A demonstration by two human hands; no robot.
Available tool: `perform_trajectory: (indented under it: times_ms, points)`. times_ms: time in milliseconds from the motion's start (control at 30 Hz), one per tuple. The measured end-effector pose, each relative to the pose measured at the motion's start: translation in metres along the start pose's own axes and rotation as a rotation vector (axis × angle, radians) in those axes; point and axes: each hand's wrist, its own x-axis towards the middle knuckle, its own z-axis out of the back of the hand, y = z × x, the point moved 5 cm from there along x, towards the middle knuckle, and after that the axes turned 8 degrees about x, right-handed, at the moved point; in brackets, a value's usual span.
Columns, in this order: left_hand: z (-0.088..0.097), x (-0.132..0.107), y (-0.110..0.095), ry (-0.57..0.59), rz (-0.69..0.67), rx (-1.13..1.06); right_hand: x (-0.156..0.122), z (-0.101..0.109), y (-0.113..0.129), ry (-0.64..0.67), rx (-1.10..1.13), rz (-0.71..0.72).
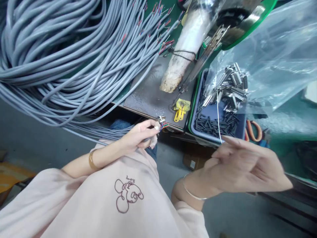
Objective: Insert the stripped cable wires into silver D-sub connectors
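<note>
My left hand (145,134) is closed in a pinch at the bench edge, around the end of a grey cable. Stripped coloured wires (163,125) stick out past its fingertips, beside a small metal connector (161,118). How the connector and wires join is too small to tell. My right hand (247,162) is raised to the right of the bench, thumb and finger closed on a thin silvery strand that looks like solder wire (218,115). The strand runs upward in front of a blue tray (244,124) of parts.
Many grey cables (99,72) cover the left side, their stripped ends towards the middle. A wrapped white cylinder (180,56) and metal rods (205,59) lean over the bench mat (146,89). Yellow clip-like pieces (180,110), metal connectors (232,86), black tubes (218,125) and orange-handled pliers (255,130) lie nearby.
</note>
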Motion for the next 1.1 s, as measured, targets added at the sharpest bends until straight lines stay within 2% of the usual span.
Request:
perform_trajectory:
  times_ms: [67,233,333,433,533,600,667,733,833,900,967,1033,1100]
  points:
    - [0.003,-0.006,-0.008,-0.084,-0.059,0.027,-0.003,-0.004,0.000,0.143,-0.068,-0.050]
    - [-0.002,-0.012,-0.019,-0.187,-0.136,0.145,-0.007,-0.035,0.010,0.599,-0.209,-0.017]
    - [-0.001,-0.012,-0.016,-0.209,-0.160,0.248,-0.009,-0.048,0.017,0.719,-0.272,0.063]
    - [0.001,-0.013,-0.018,-0.251,-0.218,0.342,-0.011,-0.052,0.019,0.695,-0.318,0.107]
    - [0.004,-0.013,-0.027,-0.320,-0.296,0.318,-0.016,-0.050,0.020,0.644,-0.336,0.168]
    - [0.003,-0.011,-0.033,-0.293,-0.280,0.227,-0.022,-0.048,0.019,0.601,-0.340,0.226]
    - [0.000,-0.008,-0.036,-0.210,-0.235,0.119,-0.030,-0.047,0.015,0.545,-0.316,0.244]
    - [-0.003,-0.006,-0.037,-0.145,-0.218,0.049,-0.037,-0.044,0.006,0.466,-0.267,0.175]
    - [-0.004,-0.007,-0.036,-0.125,-0.240,0.033,-0.044,-0.042,-0.011,0.402,-0.189,-0.058]
    - [-0.004,-0.008,-0.035,-0.105,-0.259,0.056,-0.047,-0.045,-0.019,0.461,-0.149,-0.219]
    - [-0.005,-0.009,-0.034,-0.076,-0.267,0.089,-0.047,-0.048,-0.022,0.535,-0.127,-0.321]
    - [-0.005,-0.009,-0.034,-0.066,-0.261,0.121,-0.041,-0.046,-0.020,0.510,-0.114,-0.330]
    - [-0.006,-0.009,-0.035,-0.076,-0.249,0.143,-0.034,-0.040,-0.016,0.397,-0.101,-0.272]
